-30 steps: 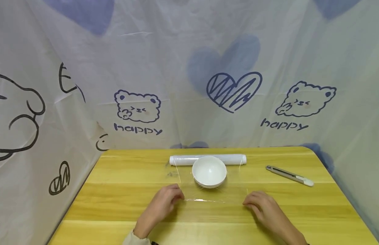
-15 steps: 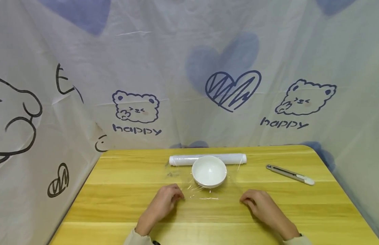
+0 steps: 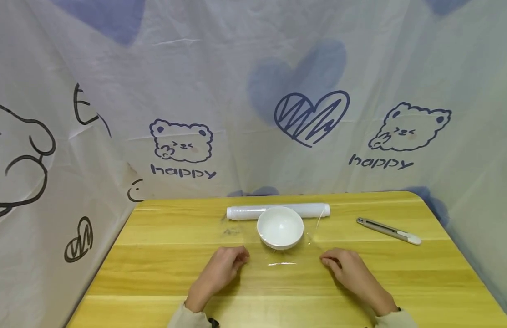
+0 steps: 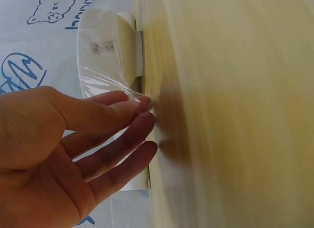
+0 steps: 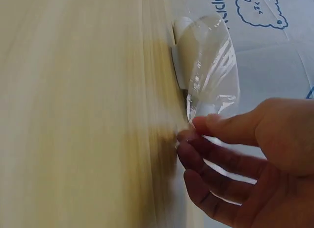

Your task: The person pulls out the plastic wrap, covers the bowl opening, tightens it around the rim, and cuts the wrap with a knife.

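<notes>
A white bowl [image 3: 280,228] stands upright at the middle of the table, with clear plastic wrap [image 3: 282,263] stretched over it and down its near side. My left hand [image 3: 225,269] pinches the wrap's near left corner between thumb and index finger; its other fingers are loosely bent in the left wrist view. The near right corner is pinched in the same way by my right hand [image 3: 347,269]. In the right wrist view, wrinkled wrap [image 5: 223,66] runs from the bowl's rim down to the fingertips. Both hands are low over the table, nearer to me than the bowl.
Behind the bowl lies a white roll of plastic wrap [image 3: 315,210], partly hidden by it. A grey utility knife [image 3: 388,231] with a white end lies on the wooden table [image 3: 155,255] at the right. A printed cloth [image 3: 237,91] hangs behind the table.
Both hands have moved slightly inward and closer to the bowl, bringing the wrap's near edge with them. The bowl, roll and knife have stayed put; the head view has shifted a little.
</notes>
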Demonstrator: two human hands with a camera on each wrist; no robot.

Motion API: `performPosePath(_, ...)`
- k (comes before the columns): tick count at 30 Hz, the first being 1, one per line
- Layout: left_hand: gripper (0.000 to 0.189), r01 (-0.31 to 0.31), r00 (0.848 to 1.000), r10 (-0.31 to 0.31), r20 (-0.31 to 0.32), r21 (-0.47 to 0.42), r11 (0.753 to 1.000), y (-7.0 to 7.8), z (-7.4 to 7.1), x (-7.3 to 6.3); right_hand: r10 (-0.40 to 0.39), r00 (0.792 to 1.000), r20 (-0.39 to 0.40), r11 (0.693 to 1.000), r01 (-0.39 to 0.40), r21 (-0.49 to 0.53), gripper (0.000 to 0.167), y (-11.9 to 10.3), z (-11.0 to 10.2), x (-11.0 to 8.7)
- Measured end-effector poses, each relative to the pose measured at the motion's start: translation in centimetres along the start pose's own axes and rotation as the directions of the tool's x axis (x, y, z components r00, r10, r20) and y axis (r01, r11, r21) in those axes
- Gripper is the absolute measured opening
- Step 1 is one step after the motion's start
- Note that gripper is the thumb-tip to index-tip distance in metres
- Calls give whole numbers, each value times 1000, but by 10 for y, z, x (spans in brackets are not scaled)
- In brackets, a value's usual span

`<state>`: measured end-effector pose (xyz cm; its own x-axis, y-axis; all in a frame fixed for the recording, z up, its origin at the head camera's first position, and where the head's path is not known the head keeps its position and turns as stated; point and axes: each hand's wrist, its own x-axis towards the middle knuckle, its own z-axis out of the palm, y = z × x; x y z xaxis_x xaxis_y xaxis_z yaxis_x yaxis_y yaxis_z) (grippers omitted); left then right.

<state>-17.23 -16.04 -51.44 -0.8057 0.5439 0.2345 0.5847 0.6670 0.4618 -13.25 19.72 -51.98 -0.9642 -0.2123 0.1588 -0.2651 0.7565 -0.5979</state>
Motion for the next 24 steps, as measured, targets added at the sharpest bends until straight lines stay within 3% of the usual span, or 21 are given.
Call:
performPosePath(6,14,14,1000,-14,26,4,1000,3,0,3,22,999,-24,1000,-22,-17,10,-5,6,5)
performPosePath(11,15,106,994,-104,36,-70,992,6,-4,7,81,996,-38,997,-81,13,9,-8,8,11)
performPosePath(16,18,206,979,-204,25,-170,964,4,-8,13,189,982,-3,979,-188,85,10,-10,6,21)
performPosePath(24,19,284,957,-286,34,-296,912,-4,-6,26,266,963,48,953,-270,140,28,-13,0,37)
